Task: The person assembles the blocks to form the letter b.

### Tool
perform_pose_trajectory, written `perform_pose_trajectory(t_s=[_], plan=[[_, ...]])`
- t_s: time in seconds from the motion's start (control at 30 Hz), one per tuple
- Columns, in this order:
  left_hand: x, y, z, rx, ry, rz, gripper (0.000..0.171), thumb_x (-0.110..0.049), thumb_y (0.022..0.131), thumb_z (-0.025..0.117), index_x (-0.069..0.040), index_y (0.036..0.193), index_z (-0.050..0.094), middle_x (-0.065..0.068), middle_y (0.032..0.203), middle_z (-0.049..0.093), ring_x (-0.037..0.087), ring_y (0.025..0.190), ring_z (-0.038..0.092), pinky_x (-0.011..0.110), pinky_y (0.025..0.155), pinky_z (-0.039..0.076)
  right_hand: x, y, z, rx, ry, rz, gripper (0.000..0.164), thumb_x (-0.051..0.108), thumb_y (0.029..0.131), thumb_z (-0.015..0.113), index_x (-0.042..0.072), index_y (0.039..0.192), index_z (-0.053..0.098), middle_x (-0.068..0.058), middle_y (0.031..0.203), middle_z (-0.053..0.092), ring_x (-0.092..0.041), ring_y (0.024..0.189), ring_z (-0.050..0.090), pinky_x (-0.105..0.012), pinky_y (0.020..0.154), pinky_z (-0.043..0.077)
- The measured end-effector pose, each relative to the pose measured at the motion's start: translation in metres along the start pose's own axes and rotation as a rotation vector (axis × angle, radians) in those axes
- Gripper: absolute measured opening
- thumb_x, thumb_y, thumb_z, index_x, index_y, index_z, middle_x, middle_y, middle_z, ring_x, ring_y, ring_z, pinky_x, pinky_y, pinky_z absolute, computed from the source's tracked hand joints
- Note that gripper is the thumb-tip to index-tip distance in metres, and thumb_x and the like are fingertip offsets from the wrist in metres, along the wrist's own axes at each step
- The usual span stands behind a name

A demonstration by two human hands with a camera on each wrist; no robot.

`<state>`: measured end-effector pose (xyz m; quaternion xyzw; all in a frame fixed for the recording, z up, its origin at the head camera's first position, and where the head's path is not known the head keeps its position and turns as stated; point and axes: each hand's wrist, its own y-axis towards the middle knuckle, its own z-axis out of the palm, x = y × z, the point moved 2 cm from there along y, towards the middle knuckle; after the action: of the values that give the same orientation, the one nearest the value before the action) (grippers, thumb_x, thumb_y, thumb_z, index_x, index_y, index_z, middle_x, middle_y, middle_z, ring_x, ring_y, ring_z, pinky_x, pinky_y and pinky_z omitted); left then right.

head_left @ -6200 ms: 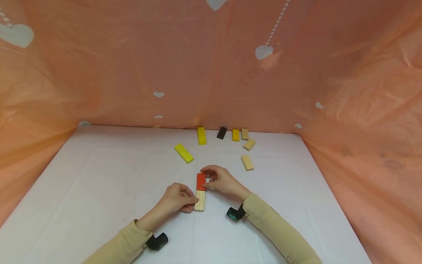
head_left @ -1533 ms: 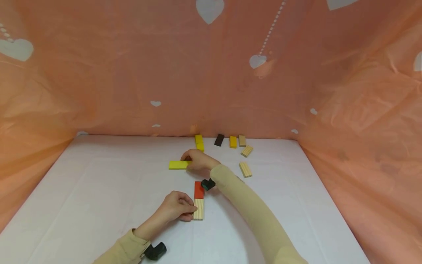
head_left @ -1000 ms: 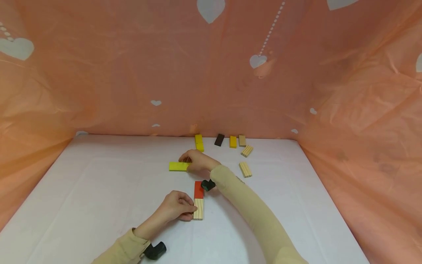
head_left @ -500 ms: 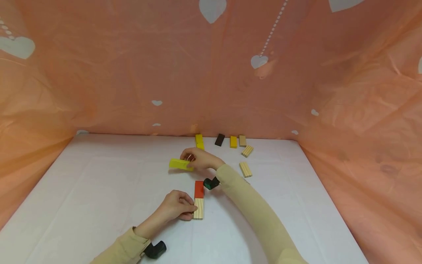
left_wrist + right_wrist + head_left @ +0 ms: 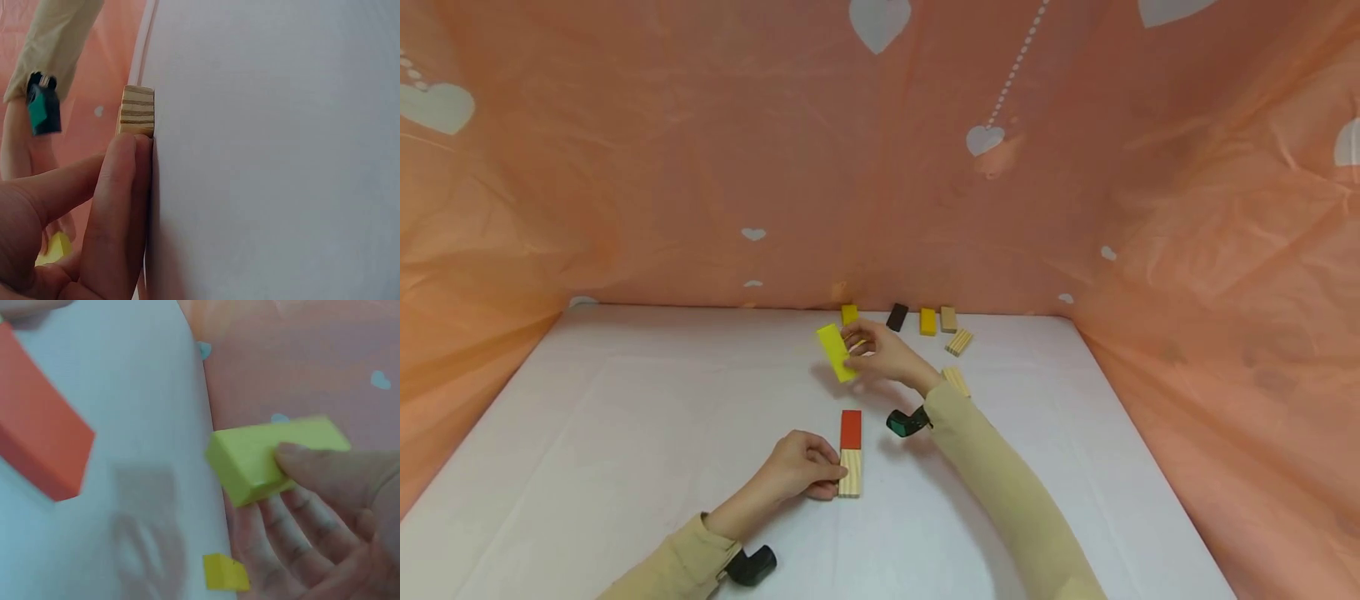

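Note:
My right hand [image 5: 887, 357] pinches a lime-yellow rectangular block [image 5: 832, 350] between thumb and fingers, raised above the white table. In the right wrist view the thumb lies across the face of this lime-yellow block [image 5: 240, 462], fingers beneath it. Nearer the front, a red block [image 5: 852, 429] meets the far end of a striped pale wooden block [image 5: 852, 480] in one straight line. My left hand [image 5: 802, 467] holds the wooden block at its left side, thumb over its edge. The left wrist view shows its striped end [image 5: 137, 105] beyond the fingertips.
Along the back of the white table [image 5: 662, 400] lie another yellow block [image 5: 849, 313], a dark block [image 5: 897, 317], an orange-yellow block [image 5: 928, 322], a tan block [image 5: 948, 320] and a striped wooden block [image 5: 958, 342]. A further striped block [image 5: 955, 380] is partly behind my right forearm. Orange curtains [image 5: 805, 150] enclose the table.
My right hand has left the red block, taken the lime-yellow block, turned it and lifted it off the table, moving slightly right. The left hand stays on the wooden block.

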<state>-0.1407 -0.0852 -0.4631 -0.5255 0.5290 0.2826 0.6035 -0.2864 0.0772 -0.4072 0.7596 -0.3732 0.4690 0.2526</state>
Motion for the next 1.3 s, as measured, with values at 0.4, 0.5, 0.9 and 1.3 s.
perform_pose_trajectory(t_s=[0.4,0.5,0.9,1.3], plan=[[0.004,-0.002,-0.002,0.020,0.005,-0.001,0.022,-0.002,0.079,0.077,0.007,0.091,0.061,0.009,0.066,0.064,0.015,0.054,0.064,0.031,0.054,0.059,-0.030,-0.035,-0.007,-0.108,0.268,0.146,0.082,0.000,0.085,0.071,0.021,0.150,0.027,-0.018,0.110,0.055,-0.025,0.087,0.064,-0.041,0.078,0.058],[0.006,-0.002,-0.001,0.021,0.006,-0.003,0.022,-0.002,0.079,0.076,0.007,0.090,0.061,0.009,0.066,0.065,0.014,0.054,0.064,0.030,0.054,0.059,-0.036,-0.038,-0.006,-0.101,0.275,0.147,0.079,0.003,0.085,0.072,0.017,0.150,0.029,-0.019,0.111,0.054,-0.025,0.086,0.064,-0.041,0.079,0.058],[0.003,-0.001,-0.001,0.007,0.025,-0.021,0.022,-0.003,0.079,0.077,0.006,0.090,0.061,0.009,0.067,0.064,0.014,0.053,0.063,0.030,0.054,0.059,-0.043,-0.044,0.001,-0.107,0.257,0.161,0.072,0.001,0.085,0.070,0.010,0.147,0.033,-0.018,0.109,0.055,-0.023,0.083,0.065,-0.038,0.073,0.059],[0.002,0.003,-0.001,0.020,0.007,0.003,0.020,-0.001,0.079,0.076,0.007,0.090,0.061,0.009,0.067,0.065,0.015,0.054,0.064,0.031,0.055,0.059,-0.048,-0.035,0.016,-0.082,0.248,0.185,0.069,-0.003,0.085,0.070,0.012,0.144,0.037,-0.016,0.110,0.054,-0.023,0.082,0.065,-0.037,0.073,0.060]])
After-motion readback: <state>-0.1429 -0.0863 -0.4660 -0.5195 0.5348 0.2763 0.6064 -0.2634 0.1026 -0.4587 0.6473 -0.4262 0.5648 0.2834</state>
